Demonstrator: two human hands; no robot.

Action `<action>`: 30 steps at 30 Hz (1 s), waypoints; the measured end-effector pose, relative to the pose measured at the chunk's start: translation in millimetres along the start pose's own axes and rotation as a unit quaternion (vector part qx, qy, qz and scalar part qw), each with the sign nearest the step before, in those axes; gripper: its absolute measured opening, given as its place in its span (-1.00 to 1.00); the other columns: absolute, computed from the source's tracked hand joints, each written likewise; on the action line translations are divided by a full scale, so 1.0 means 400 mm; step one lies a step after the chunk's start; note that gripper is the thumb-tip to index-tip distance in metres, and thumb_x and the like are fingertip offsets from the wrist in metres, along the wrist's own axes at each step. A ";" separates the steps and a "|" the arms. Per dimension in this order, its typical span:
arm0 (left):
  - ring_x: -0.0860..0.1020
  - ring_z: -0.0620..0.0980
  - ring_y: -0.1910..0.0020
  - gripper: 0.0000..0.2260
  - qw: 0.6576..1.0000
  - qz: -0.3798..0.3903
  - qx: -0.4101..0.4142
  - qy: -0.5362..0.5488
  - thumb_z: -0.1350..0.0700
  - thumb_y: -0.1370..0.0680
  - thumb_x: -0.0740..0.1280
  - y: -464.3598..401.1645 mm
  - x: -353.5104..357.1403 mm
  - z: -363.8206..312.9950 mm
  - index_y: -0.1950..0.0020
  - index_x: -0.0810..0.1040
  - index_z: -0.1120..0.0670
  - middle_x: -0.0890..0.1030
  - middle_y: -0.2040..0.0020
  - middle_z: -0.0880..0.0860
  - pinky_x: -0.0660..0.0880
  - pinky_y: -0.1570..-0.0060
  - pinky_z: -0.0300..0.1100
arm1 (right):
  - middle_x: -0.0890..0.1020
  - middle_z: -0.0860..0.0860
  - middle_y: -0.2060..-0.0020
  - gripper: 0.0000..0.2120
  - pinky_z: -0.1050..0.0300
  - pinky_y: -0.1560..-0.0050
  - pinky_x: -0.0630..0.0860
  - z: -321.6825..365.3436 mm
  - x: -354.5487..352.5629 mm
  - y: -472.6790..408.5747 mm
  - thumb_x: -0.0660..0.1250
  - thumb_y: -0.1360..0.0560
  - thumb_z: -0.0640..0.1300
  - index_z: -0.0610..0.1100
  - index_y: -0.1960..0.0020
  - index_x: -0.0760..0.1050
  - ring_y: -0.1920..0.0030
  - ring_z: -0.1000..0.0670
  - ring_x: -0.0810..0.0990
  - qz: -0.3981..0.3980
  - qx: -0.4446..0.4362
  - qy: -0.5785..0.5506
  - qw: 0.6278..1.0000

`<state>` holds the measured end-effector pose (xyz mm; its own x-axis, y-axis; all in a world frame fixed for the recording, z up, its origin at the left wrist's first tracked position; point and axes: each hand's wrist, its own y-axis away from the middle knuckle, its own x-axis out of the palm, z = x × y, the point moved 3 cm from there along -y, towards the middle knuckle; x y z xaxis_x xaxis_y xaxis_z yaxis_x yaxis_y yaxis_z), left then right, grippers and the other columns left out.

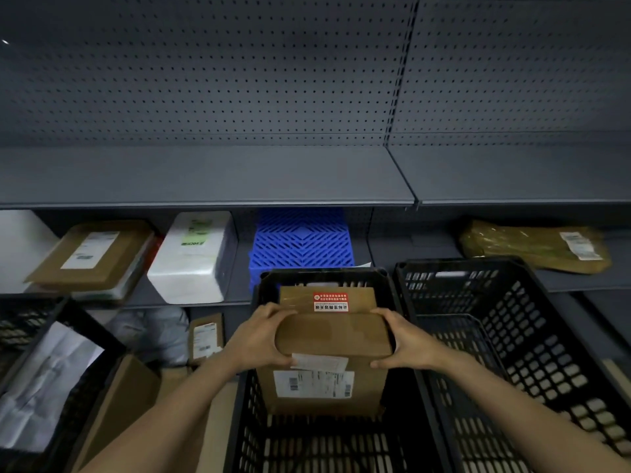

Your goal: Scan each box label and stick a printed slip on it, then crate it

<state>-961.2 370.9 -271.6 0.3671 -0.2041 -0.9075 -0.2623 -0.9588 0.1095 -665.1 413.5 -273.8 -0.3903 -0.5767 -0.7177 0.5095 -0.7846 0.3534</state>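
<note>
A small brown cardboard box (333, 334) with a white slip on its near edge is held over a black slatted crate (246, 421) in the middle. My left hand (257, 337) grips its left end and my right hand (404, 339) grips its right end. Under it in the crate stands a larger brown box (321, 390) with a white barcode label facing me. Behind it another brown box (327, 297) carries a red sticker.
A second black crate (512, 336) stands at the right. A third black crate (68, 336) with white paper sits at the left, beside an open carton (119, 404). The shelf behind holds a flat brown parcel (92, 254), a white foam box (194, 257), a blue plastic grid (302, 240) and a taped parcel (532, 245).
</note>
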 end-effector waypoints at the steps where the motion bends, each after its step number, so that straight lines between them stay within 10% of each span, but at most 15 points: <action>1: 0.26 -0.12 -0.32 -0.14 1.000 0.004 0.005 -0.001 -0.29 -0.27 0.46 -0.011 0.019 0.005 -0.48 0.21 -0.09 0.26 -0.33 -0.08 0.36 -0.25 -0.21 | 0.30 0.10 -0.27 -0.04 0.25 -0.22 0.38 -0.010 0.007 -0.010 0.57 -0.24 0.15 0.14 -0.43 0.04 -0.23 0.14 0.37 0.003 0.008 0.016 1.000; 22: 0.19 0.03 -0.41 -0.18 0.995 0.049 -0.004 -0.090 -0.17 -0.39 0.41 -0.154 0.179 0.087 -0.54 0.10 -0.03 0.22 -0.41 0.04 0.04 -0.44 -0.13 | 0.26 -0.04 -0.36 -0.07 0.08 -0.37 0.20 -0.097 0.076 -0.168 0.47 -0.30 0.22 -0.08 -0.49 0.10 -0.37 -0.05 0.29 -0.073 0.052 0.290 0.953; 30: 0.31 0.14 -0.38 -0.29 0.994 -0.019 0.037 -0.100 -0.12 -0.30 0.51 -0.145 0.190 0.079 -0.40 0.39 0.00 0.34 -0.38 0.09 0.10 -0.44 -0.01 | 0.21 -0.02 -0.43 -0.13 0.08 -0.47 0.05 -0.103 0.093 -0.161 0.43 -0.36 0.17 -0.03 -0.51 0.08 -0.43 -0.07 0.22 -0.082 0.028 0.270 0.959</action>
<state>-946.3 417.3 -359.6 0.1961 -0.1170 -0.9736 -0.3193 -0.9464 0.0494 -680.9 451.8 -348.0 0.0003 -0.2539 -0.9672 0.4266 -0.8748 0.2297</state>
